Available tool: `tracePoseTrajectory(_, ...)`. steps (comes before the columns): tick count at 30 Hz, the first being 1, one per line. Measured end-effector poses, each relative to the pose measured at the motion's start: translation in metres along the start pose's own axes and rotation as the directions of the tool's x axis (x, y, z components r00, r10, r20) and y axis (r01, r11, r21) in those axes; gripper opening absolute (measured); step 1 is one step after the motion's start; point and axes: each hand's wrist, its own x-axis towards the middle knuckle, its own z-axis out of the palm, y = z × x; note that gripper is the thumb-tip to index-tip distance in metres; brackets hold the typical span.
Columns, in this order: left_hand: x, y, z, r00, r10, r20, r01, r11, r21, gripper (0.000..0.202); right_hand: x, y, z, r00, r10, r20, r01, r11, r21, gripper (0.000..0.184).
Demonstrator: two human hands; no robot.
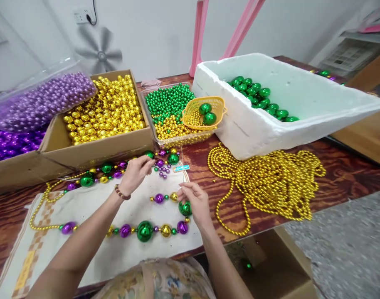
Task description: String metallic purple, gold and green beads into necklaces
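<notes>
My left hand (136,172), with a brown bead bracelet on the wrist, is closed in a pinch above the cloth. Its fingertips are beside a small pile of purple beads (164,169); whatever they hold is too small to make out. My right hand (196,201) pinches a thin, upright needle (183,166). Below its fingers, a strand of green, purple and gold beads (145,231) curves across the white cloth (93,211). A large green bead (185,208) on this strand is partly hidden by my right hand. My left forearm covers another part of the strand.
A cardboard box (96,143) holds gold beads, with a tub of purple beads (46,97) tilted over it. Behind the cloth stand a clear tray (177,143), a yellow basket (219,110) and a white foam box (255,137). Gold bead chains (271,178) are heaped at right.
</notes>
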Motion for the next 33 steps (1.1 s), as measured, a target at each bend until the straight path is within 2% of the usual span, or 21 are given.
tracePoseTrajectory(4,0.052,0.039,0.005,0.982,0.142,-0.125,-0.139,0.99,0.031,0.035,-0.004,0.006,-0.001,1.0,0.02,-0.005,-0.02,0.999,0.031,0.028)
tracePoseTrajectory(7,0.105,0.054,0.007,0.963,0.193,-0.189,-0.16,0.971,0.176,0.028,-0.006,0.008,-0.002,0.999,0.025,-0.021,-0.024,0.998,0.064,0.028)
tracePoseTrajectory(8,0.124,0.055,0.009,0.962,0.215,-0.166,-0.163,0.945,0.282,0.021,-0.006,0.009,-0.003,0.999,0.033,-0.022,-0.031,0.997,0.074,0.028)
tracePoseTrajectory(10,0.16,0.055,0.014,0.977,0.211,-0.005,-0.178,0.838,0.516,0.024,-0.006,0.009,-0.003,0.999,0.049,-0.021,-0.047,0.995,0.085,0.027)
tracePoseTrajectory(12,0.186,0.051,0.023,0.98,0.11,0.163,-0.19,0.737,0.648,0.028,-0.007,0.009,-0.003,0.998,0.055,-0.027,-0.052,0.995,0.086,0.026)
tracePoseTrajectory(14,0.203,0.044,0.035,0.97,0.013,0.244,-0.182,0.706,0.684,0.024,-0.009,0.009,-0.004,0.997,0.054,-0.046,-0.05,0.995,0.082,0.026)
tracePoseTrajectory(18,0.214,0.03,0.059,0.958,-0.065,0.279,-0.158,0.693,0.703,0.025,-0.011,0.01,-0.005,0.995,0.067,-0.073,-0.062,0.996,0.07,0.025)
tracePoseTrajectory(21,0.215,0.02,0.069,0.956,-0.076,0.282,-0.154,0.689,0.709,0.03,-0.012,0.011,-0.005,0.996,0.064,-0.064,-0.061,0.997,0.055,0.026)
tracePoseTrajectory(28,0.214,0.006,0.072,0.971,-0.033,0.238,-0.147,0.704,0.695,0.035,-0.012,0.01,-0.003,0.997,0.044,-0.069,-0.041,0.999,0.036,0.026)
tracePoseTrajectory(33,0.211,-0.001,0.071,0.979,0.003,0.202,-0.137,0.744,0.654,0.03,-0.01,0.01,-0.002,0.996,0.043,-0.072,-0.04,0.999,0.03,0.025)
